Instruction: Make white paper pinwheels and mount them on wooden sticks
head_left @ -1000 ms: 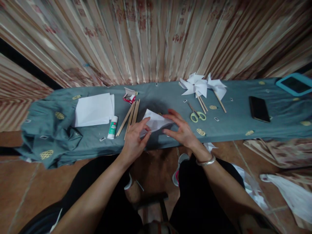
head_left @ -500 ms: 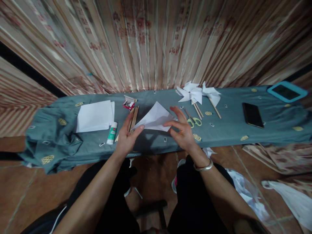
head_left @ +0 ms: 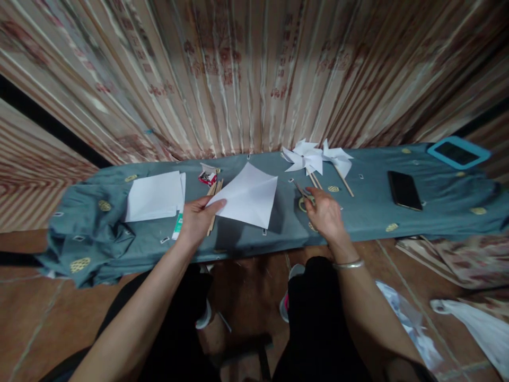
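My left hand [head_left: 198,220] pinches one corner of a white sheet of paper [head_left: 249,196], which spreads out to the right above the cloth with faint creases. My right hand [head_left: 324,212] is at the scissors [head_left: 303,199], its fingers closed around their green handles; the blades point up and to the left. Several wooden sticks [head_left: 215,192] lie just behind the left hand. A glue stick [head_left: 177,227] is partly hidden by that same hand. Beyond the scissors rest white paper pinwheels [head_left: 305,157] on wooden sticks.
A stack of white paper [head_left: 153,196] lies at the left, and a small red box of pins [head_left: 207,175] stands open at the back. To the right are a black phone [head_left: 404,190] and a blue-framed tablet [head_left: 458,152]. A patterned curtain [head_left: 238,79] hangs behind the cloth-covered table [head_left: 366,212].
My right hand has let go of the paper and moved right to grip the scissors. The paper has opened out flatter, still held by my left hand.
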{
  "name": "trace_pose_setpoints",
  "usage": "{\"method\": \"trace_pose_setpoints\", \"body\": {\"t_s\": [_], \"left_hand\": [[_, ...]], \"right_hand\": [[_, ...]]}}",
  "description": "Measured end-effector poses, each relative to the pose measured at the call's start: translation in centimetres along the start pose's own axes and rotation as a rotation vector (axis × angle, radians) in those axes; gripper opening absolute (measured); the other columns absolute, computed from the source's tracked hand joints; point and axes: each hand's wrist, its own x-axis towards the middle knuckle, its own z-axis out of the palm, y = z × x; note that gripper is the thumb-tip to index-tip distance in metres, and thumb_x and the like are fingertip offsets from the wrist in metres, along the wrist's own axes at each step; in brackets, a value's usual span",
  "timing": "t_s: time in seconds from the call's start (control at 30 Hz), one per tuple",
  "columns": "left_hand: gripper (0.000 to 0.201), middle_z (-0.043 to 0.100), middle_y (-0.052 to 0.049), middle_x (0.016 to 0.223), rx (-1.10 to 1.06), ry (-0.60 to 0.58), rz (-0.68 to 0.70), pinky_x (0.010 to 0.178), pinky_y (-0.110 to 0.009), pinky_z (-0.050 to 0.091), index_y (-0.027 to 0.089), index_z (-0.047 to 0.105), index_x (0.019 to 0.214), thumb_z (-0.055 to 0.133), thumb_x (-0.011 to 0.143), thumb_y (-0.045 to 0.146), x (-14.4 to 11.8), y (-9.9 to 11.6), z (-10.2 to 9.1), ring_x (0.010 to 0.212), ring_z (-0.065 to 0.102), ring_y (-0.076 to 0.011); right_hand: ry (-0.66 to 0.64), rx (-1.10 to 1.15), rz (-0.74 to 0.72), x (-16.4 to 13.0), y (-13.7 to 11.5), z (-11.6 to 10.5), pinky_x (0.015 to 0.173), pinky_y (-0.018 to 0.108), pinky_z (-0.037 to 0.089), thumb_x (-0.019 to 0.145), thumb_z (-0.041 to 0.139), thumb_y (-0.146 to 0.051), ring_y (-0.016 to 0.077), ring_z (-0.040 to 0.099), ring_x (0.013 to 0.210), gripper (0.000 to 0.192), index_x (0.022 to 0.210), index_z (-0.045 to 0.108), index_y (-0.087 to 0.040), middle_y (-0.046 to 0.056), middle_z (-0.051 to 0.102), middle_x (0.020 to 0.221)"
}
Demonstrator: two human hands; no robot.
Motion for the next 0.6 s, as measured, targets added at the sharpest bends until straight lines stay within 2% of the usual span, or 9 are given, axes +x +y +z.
{"method": "trace_pose_setpoints", "body": {"t_s": [0.07, 0.13, 0.27, 0.37, 0.47, 0.6], "left_hand": [[0.031, 0.069, 0.0, 0.06, -0.028, 0.031, 0.089, 0.053, -0.025, 0.046, 0.015, 0.075, 0.065, 0.088, 0.047, 0.037, 0.6, 1.0, 0.5, 0.051, 0.055, -0.0115], [0.029, 0.071, 0.0, 0.064, -0.074, 0.057, 0.156, 0.056, -0.025, 0.047, 0.015, 0.076, 0.069, 0.087, 0.05, 0.034, 1.2, 1.2, 0.8, 0.054, 0.057, -0.0115], [0.026, 0.071, 0.001, 0.067, -0.103, 0.096, 0.191, 0.059, -0.024, 0.047, 0.016, 0.078, 0.075, 0.085, 0.056, 0.032, 2.2, 0.0, 0.4, 0.058, 0.058, -0.0117], [0.027, 0.07, 0.001, 0.067, -0.099, 0.139, 0.201, 0.061, -0.025, 0.047, 0.016, 0.078, 0.076, 0.084, 0.056, 0.032, 2.9, -0.7, -0.5, 0.058, 0.058, -0.0123], [0.024, 0.068, 0.003, 0.063, -0.072, 0.194, 0.231, 0.062, -0.025, 0.045, 0.016, 0.078, 0.073, 0.084, 0.054, 0.029, 3.7, -0.3, -1.4, 0.058, 0.056, -0.0113], [0.022, 0.068, 0.004, 0.064, -0.05, 0.275, 0.262, 0.062, -0.024, 0.045, 0.017, 0.077, 0.073, 0.081, 0.053, 0.027, 4.5, 0.8, -2.0, 0.059, 0.055, -0.0112]], "right_hand": [[-0.131, -0.194, 0.114, 0.5, 1.1, 0.5, 0.086, 0.043, 0.051, 0.092, 0.045, -0.025, 0.0333, 0.068, 0.1, 0.036, 0.12, 0.061, -0.008, 0.023, 0.071, 0.107], [-0.2, -0.305, 0.153, 0.9, 1.6, 1.0, 0.077, 0.039, 0.051, 0.093, 0.045, -0.029, 0.0331, 0.069, 0.092, 0.035, 0.115, 0.063, -0.009, 0.023, 0.072, 0.099], [-0.241, -0.37, 0.135, 1.4, 1.6, 1.6, 0.075, 0.034, 0.049, 0.091, 0.05, -0.03, 0.0306, 0.07, 0.093, 0.03, 0.109, 0.064, -0.01, 0.022, 0.073, 0.099], [-0.304, -0.316, 0.102, 0.9, 1.4, 1.6, 0.075, 0.034, 0.05, 0.089, 0.053, -0.027, 0.0293, 0.071, 0.091, 0.029, 0.111, 0.065, -0.013, 0.018, 0.074, 0.099], [-0.304, -0.072, 0.062, 0.0, 0.8, 2.0, 0.078, 0.035, 0.051, 0.085, 0.057, -0.026, 0.0276, 0.072, 0.093, 0.034, 0.117, 0.065, -0.015, 0.015, 0.075, 0.1], [-0.312, 0.621, 0.173, -0.7, -0.9, 3.2, 0.077, 0.033, 0.054, 0.072, 0.072, -0.031, 0.02, 0.071, 0.08, 0.028, 0.098, 0.07, -0.019, 0.006, 0.076, 0.087]]}}
